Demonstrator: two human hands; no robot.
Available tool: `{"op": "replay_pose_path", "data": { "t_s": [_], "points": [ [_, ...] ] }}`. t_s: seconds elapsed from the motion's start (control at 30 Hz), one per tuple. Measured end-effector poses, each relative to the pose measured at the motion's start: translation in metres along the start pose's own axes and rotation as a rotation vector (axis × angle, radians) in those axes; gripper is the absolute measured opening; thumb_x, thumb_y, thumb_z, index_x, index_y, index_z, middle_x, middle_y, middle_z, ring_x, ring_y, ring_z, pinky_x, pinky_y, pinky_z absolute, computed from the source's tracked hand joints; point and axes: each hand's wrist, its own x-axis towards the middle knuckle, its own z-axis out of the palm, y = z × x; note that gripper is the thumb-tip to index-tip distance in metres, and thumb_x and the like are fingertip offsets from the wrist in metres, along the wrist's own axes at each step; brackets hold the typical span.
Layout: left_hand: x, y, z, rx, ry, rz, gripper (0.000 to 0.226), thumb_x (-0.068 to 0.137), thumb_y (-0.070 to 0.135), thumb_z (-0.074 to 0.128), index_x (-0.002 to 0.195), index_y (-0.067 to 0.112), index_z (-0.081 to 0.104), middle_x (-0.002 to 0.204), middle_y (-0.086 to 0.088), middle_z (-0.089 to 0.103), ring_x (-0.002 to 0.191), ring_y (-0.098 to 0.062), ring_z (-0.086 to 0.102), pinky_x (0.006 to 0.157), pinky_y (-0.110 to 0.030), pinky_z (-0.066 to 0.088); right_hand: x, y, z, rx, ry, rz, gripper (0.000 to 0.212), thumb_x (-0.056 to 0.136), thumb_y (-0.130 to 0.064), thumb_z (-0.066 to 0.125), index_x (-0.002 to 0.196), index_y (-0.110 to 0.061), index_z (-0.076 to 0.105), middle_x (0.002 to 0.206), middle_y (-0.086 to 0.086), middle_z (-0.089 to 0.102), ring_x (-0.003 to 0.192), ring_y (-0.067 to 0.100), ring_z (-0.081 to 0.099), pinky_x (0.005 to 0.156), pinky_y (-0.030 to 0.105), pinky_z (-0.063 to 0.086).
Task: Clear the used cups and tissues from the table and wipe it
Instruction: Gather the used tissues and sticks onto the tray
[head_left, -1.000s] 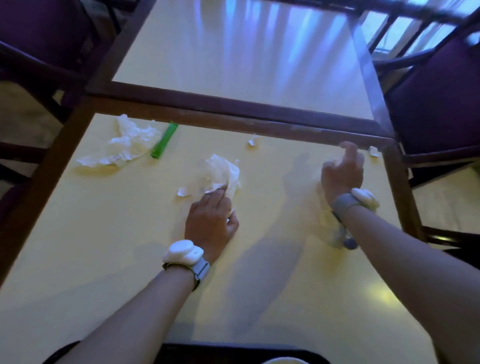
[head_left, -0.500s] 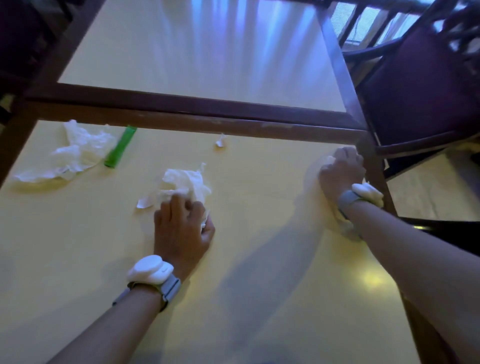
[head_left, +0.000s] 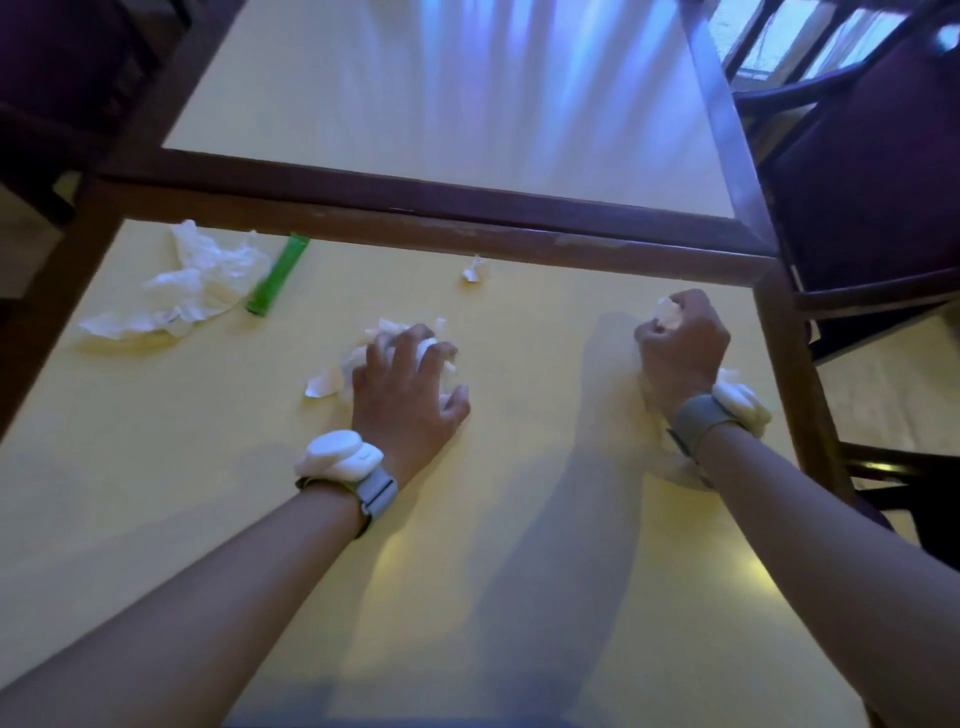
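- Now the crumpled tissue (head_left: 387, 328) shows white and wrinkled, bunched into a lump, with one flat torn corner poking out to the left of the left hand (head_left: 410, 389).
- The left hand lies on top of it, fingers spread and curled down into the paper, gripping it against the yellow bench (head_left: 519, 571).
- The right hand (head_left: 680, 348), near the bench's right edge, is clenched in a tight fist around a small white wad (head_left: 667, 314) that peeps out at the top.
- A second ago the right hand reached one finger toward a bit of paper at the far right corner; that corner no longer shows it. The left hand's fingers lay flatter and closer together half a second ago.
- Well to the left of the left hand lies a larger loose tissue (head_left: 197, 291), spread wide across the bench.
- Just beside it a green stick (head_left: 272, 280) lies flat, its long axis slanting from near-left to far-right, its far end at the dark wooden rail.
- A small scrap (head_left: 474, 270) sits beyond both hands, close to that rail.
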Motion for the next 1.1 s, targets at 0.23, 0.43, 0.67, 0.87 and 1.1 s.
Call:
{"op": "replay_pose_path", "data": {
  "t_s": [0.23,0.43,0.67,0.87,1.1],
  "points": [
    [0.015,-0.003,-0.003,-0.098,0.133,-0.038,0.032,0.082,0.031,0.058,0.105,0.010,0.056,0.095,-0.012,0.064,0.084,-0.038,0.058,0.072,-0.040,0.043,-0.012,-0.055,0.015,0.187,-0.318,0.046,0.037,0.073,-0.010,0.069,0.110,-0.010,0.071,0.100,0.012,0.071,0.095,0.028,0.063,0.083,0.029,0.046],
    [0.042,-0.012,-0.013,-0.082,0.034,-0.157,0.027,0.089,0.038,0.055,0.109,0.022,0.048,0.096,-0.007,0.068,0.090,-0.035,0.062,0.074,-0.035,0.042,0.001,-0.093,0.045,0.222,-0.396,-0.001,0.033,0.070,-0.009,0.070,0.101,-0.016,0.075,0.102,0.009,0.067,0.093,0.022,0.060,0.074,0.019,0.038],
    [0.040,-0.004,-0.003,-0.004,0.104,-0.160,0.038,0.089,0.045,0.047,0.125,0.035,0.040,0.091,-0.001,0.070,0.082,-0.033,0.064,0.066,-0.034,0.043,0.008,-0.131,0.085,0.187,-0.456,-0.011,0.032,0.081,-0.005,0.060,0.110,-0.013,0.070,0.115,0.013,0.064,0.108,0.027,0.057,0.087,0.022,0.040],
    [0.037,-0.005,0.000,0.009,0.173,-0.071,0.026,0.090,0.046,0.046,0.115,0.045,0.054,0.088,-0.001,0.068,0.077,-0.030,0.065,0.057,-0.029,0.037,0.006,-0.134,0.100,0.154,-0.441,-0.078,0.031,0.088,-0.019,0.061,0.118,-0.011,0.062,0.113,0.015,0.063,0.106,0.029,0.056,0.073,0.020,0.028],
    [0.036,-0.004,0.012,0.041,0.325,-0.061,0.012,0.078,0.036,0.068,0.082,0.030,0.058,0.060,0.001,0.056,0.049,-0.026,0.054,0.044,-0.022,0.027,-0.007,-0.128,0.098,-0.108,-0.532,-0.304,0.060,0.078,-0.049,0.073,0.124,-0.013,0.057,0.114,0.009,0.055,0.102,0.027,0.056,0.078,0.029,0.039]
  ]
}}
